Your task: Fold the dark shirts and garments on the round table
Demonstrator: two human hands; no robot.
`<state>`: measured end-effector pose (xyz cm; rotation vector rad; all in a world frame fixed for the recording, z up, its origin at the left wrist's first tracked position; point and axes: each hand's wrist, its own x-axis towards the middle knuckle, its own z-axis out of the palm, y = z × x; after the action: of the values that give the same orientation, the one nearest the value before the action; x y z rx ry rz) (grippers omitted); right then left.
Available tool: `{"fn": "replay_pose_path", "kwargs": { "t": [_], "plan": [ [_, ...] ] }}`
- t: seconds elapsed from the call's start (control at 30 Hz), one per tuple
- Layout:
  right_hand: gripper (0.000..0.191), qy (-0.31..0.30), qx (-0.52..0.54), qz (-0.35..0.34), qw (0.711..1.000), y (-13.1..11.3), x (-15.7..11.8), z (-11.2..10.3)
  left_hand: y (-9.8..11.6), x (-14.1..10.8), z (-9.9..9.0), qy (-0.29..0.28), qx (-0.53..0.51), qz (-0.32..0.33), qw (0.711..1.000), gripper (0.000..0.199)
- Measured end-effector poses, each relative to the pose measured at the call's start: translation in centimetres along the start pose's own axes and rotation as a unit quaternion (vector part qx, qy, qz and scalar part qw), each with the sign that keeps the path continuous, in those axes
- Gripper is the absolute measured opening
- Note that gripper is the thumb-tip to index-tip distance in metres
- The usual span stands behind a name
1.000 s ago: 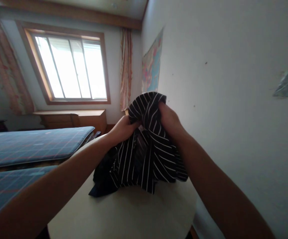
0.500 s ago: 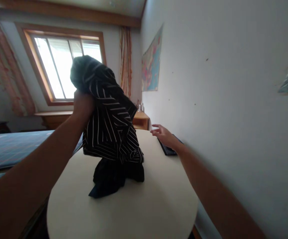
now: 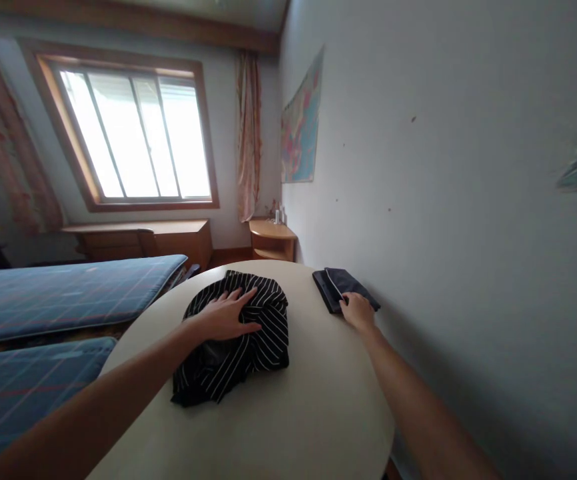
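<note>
The black striped cloth (image 3: 268, 340) lies in a loose heap on the desk (image 3: 313, 413), left of its middle, with strips of pale top showing on its left, far and near sides. The left hand (image 3: 224, 317) rests on it palm down, fingers and thumb spread wide. A plain black piece shows at the heap's near left corner; whether it is a separate cloth I cannot tell.

A folded dark cloth (image 3: 354, 280) lies well apart from the heap, at the desk's right edge and close to the wall (image 3: 443, 267), which leaves little room on that side. Open desk top lies between the two cloths, and a larger stretch runs to the near edge. The right hand (image 3: 360, 310) is at the folded cloth's near edge, fingers drawn in narrow; whether they pinch it I cannot tell.

Past the desk's left edge lie two blue checked mattresses (image 3: 73, 290). A corner shelf (image 3: 273, 231) stands beyond the far edge.

Half a second ago the left hand held the striped cloth high before the window (image 3: 133, 133), with dark cloth on the desk below. Now the heap is down and the right hand, then held open over the folded cloth, is at its edge.
</note>
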<state>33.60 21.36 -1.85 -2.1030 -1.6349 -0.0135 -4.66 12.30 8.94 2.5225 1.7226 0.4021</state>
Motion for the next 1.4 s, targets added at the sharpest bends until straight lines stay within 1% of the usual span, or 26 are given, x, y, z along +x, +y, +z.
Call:
{"fn": "replay_pose_path", "kwargs": {
  "t": [0.03, 0.1, 0.17, 0.23, 0.33, 0.37, 0.4, 0.43, 0.47, 0.5, 0.57, 0.67, 0.7, 0.73, 0.77, 0.83, 0.87, 0.9, 0.93, 1.03, 1.1, 1.17, 1.23, 1.27, 1.33, 1.4],
  "plan": [
    [0.03, 0.011, 0.02, 0.006, 1.0, 0.0, 0.0, 0.1, 0.2, -0.1, 0.4, -0.005, 0.011, 0.003, 1.0, 0.076],
    [0.025, 0.037, 0.082, 0.024, 0.996, -0.2, 0.2, 0.0, 0.1, 0.0, 0.5, 0.01, 0.041, 0.001, 0.999, 0.05],
    [0.024, 0.061, 0.149, 0.038, 0.986, -0.4, 0.5, -0.4, -0.6, 0.4, -0.1, 0.055, 0.043, -0.027, 0.997, 0.032],
    [0.029, 0.082, 0.187, 0.045, 0.978, -0.8, 1.0, -1.4, -1.4, 0.9, -0.9, 0.091, 0.027, -0.057, 0.994, 0.031],
    [0.037, 0.156, 0.236, 0.034, 0.959, -2.0, 2.0, -4.3, -2.0, 1.6, -1.6, 0.094, -0.038, -0.062, 0.993, 0.049],
    [0.036, 0.211, 0.29, 0.017, 0.933, -2.7, 2.2, -5.6, -1.7, 1.7, -1.8, 0.094, -0.062, -0.064, 0.992, 0.054],
    [0.034, 0.265, 0.352, -0.02, 0.897, -3.6, 2.3, -7.1, -1.2, 1.8, -1.9, 0.102, -0.08, -0.067, 0.989, 0.056],
    [0.032, 0.3, 0.407, -0.057, 0.861, -4.6, 2.1, -8.6, -0.5, 1.8, -2.1, 0.122, -0.094, -0.065, 0.986, 0.057],
    [0.031, 0.314, 0.453, -0.09, 0.829, -5.8, 1.7, -10.2, 0.5, 1.8, -2.3, 0.149, -0.107, -0.056, 0.981, 0.059],
    [0.031, 0.307, 0.494, -0.128, 0.803, -7.1, 1.1, -11.9, 1.6, 1.9, -2.5, 0.178, -0.124, -0.034, 0.976, 0.064],
    [0.029, 0.275, 0.543, -0.19, 0.77, -10.0, -0.5, -14.9, 4.1, 2.0, -3.1, 0.213, -0.187, 0.026, 0.959, 0.082],
    [0.029, 0.226, 0.597, -0.254, 0.727, -13.9, -3.3, -18.4, 7.7, 2.5, -4.3, 0.22, -0.307, 0.1, 0.92, 0.104],
    [0.031, 0.195, 0.613, -0.273, 0.715, -14.9, -4.0, -19.2, 8.7, 2.6, -4.7, 0.224, -0.337, 0.123, 0.906, 0.103],
    [0.032, 0.167, 0.624, -0.289, 0.706, -15.7, -4.6, -19.8, 9.6, 2.8, -5.2, 0.222, -0.358, 0.143, 0.895, 0.094],
    [0.035, 0.14, 0.63, -0.302, 0.701, -16.3, -5.1, -20.1, 10.3, 3.0, -5.7, 0.219, -0.376, 0.153, 0.887, 0.077],
    [0.043, 0.101, 0.629, -0.311, 0.706, -16.8, -5.7, -20.2, 11.4, 3.1, -6.7, 0.209, -0.415, 0.134, 0.875, 0.039],
    [0.05, 0.093, 0.62, -0.307, 0.716, -16.7, -6.1, -19.9, 11.8, 3.1, -7.2, 0.21, -0.446, 0.107, 0.863, 0.027],
    [0.059, 0.091, 0.607, -0.298, 0.731, -16.5, -6.4, -19.5, 12.0, 3.0, -7.8, 0.216, -0.486, 0.074, 0.843, 0.021],
    [0.067, 0.091, 0.59, -0.284, 0.75, -16.2, -6.9, -18.9, 12.1, 2.8, -8.4, 0.227, -0.532, 0.04, 0.815, 0.018],
    [0.085, 0.071, 0.529, -0.246, 0.809, -14.8, -9.1, -16.5, 11.8, 2.2, -10.2, 0.253, -0.651, -0.031, 0.715, 0.012],
    [0.092, 0.012, 0.496, -0.25, 0.831, -13.8, -11.1, -14.4, 11.2, 1.9, -11.3, 0.257, -0.694, -0.044, 0.671, 0.007],
    [0.092, -0.071, 0.48, -0.239, 0.841, -12.9, -12.9, -12.1, 10.5, 1.8, -12.1, 0.257, -0.722, -0.037, 0.642, 0.005],
    [0.085, -0.152, 0.445, -0.226, 0.853, -12.1, -14.4, -10.0, 9.7, 1.8, -12.6, 0.251, -0.742, -0.025, 0.621, 0.007],
    [0.071, -0.185, 0.428, -0.227, 0.855, -11.8, -15.0, -9.1, 9.3, 1.8, -12.7, 0.242, -0.749, -0.022, 0.617, 0.008],
    [0.039, -0.238, 0.407, -0.236, 0.85, -11.2, -15.7, -7.6, 8.7, 1.9, -12.7, 0.215, -0.755, -0.023, 0.619, 0.01],
    [0.02, -0.265, 0.404, -0.246, 0.84, -10.8, -15.9, -6.8, 8.2, 1.8, -12.7, 0.183, -0.751, -0.029, 0.634, 0.013]
  ]
}}
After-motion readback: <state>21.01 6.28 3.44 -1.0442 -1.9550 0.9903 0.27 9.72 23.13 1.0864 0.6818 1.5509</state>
